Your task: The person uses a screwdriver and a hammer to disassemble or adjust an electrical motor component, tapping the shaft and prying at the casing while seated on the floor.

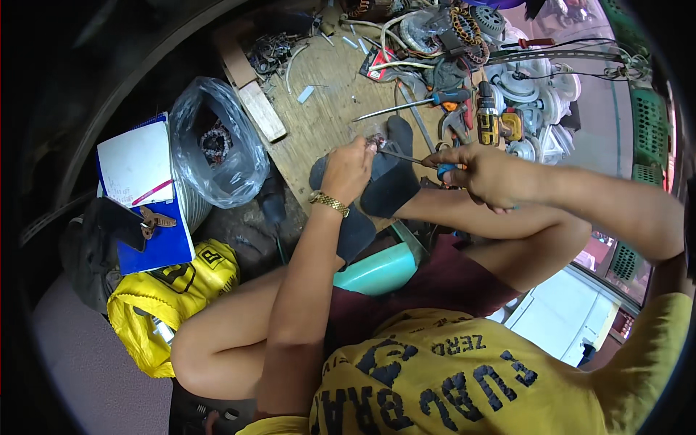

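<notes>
1. Left hand [348, 168], gold metal watch [329, 203] on its wrist, was closed around a small reddish coil-like part [376, 139], pinched at the fingertips. Part sat above the person's black-socked feet [388, 181], over the near edge of the worn wooden board [319, 109].
2. Part looked small, coppery-red with pale bits, mostly hidden by fingers; finer detail could not be told.
3. Right hand [484, 174] was clenched on the blue handle of a thin steel-shaft screwdriver [413, 159]. Shaft ran left, tip meeting the part at the left fingertips.
4. On the board beyond: a longer screwdriver with a blue-and-orange handle [413, 104], a yellow-and-black cordless drill [489, 119], white plastic fan-like parts [533, 87], and a copper-wound stator [464, 29].
5. Left of the board: a clear plastic bag holding a dark wound coil [217, 141], a blue-covered notebook with a white page [141, 188], and a crumpled yellow bag with black print [174, 290].
6. Under the knees: a teal plastic casing [377, 268].
</notes>
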{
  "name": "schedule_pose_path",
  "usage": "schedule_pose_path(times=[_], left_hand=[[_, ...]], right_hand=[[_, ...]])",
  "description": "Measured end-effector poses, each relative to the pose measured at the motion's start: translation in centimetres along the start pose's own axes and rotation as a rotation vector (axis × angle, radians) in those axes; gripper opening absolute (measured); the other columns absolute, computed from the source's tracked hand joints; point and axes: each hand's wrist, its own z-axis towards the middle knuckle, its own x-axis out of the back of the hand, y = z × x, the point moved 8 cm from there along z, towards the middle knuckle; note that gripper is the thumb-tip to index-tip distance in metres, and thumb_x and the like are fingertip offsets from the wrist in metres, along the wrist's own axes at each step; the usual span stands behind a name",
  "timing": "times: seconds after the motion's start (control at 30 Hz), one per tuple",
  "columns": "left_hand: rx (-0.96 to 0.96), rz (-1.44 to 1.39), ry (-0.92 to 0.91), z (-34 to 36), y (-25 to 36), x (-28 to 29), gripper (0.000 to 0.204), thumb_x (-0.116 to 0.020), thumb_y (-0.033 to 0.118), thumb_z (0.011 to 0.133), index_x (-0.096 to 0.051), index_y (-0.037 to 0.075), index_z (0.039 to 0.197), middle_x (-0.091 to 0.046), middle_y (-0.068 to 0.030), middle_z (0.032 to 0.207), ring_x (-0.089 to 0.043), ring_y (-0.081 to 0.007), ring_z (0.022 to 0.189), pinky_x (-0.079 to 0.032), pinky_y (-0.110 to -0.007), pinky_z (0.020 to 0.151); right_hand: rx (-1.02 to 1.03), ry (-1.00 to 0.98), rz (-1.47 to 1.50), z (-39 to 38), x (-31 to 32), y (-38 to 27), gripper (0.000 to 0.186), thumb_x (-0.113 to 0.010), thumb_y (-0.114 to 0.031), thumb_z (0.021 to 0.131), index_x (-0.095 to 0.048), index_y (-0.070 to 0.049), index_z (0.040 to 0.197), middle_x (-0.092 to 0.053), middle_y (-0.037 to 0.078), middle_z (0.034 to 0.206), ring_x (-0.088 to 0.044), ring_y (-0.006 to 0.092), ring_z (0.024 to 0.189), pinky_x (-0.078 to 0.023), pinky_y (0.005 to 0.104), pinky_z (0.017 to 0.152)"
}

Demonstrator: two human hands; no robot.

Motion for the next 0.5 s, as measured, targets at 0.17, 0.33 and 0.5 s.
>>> schedule_pose_path(times=[0.17,0.33,0.5], left_hand=[[0.086,0.052,0.091,0.4,0.0,0.4,0.031,-0.056,0.025,0.100,-0.060,-0.002,0.086,-0.064,-0.0269,0.075,-0.063,-0.0478,0.072,-0.050,-0.054,0.070],[0.147,-0.140,0.159,1.5,-2.5,1.5,0.039,-0.049,0.031,0.103,-0.063,-0.005,0.096,-0.065,-0.0319,0.090,-0.064,-0.0483,0.089,-0.048,-0.053,0.081],[0.142,-0.365,0.196,1.1,-5.0,1.6,0.039,-0.047,0.032,0.103,-0.057,-0.005,0.108,-0.064,-0.0284,0.100,-0.063,-0.0409,0.099,-0.046,-0.044,0.087]], right_hand=[[0.316,0.276,-0.075,2.1,-3.8,3.7,0.044,-0.054,-0.012,0.101,-0.051,-0.015,0.145,-0.066,0.024,0.121,-0.067,0.0426,0.105,-0.052,0.0465,0.093],[0.311,0.389,0.015,4.5,-6.5,3.9,0.046,-0.055,-0.013,0.101,-0.050,-0.019,0.146,-0.067,0.022,0.122,-0.067,0.0431,0.102,-0.053,0.0465,0.090],[0.485,0.475,0.135,5.0,-4.9,3.7,0.056,-0.062,-0.014,0.097,-0.044,-0.019,0.150,-0.064,0.020,0.129,-0.063,0.0380,0.117,-0.048,0.0428,0.097]])
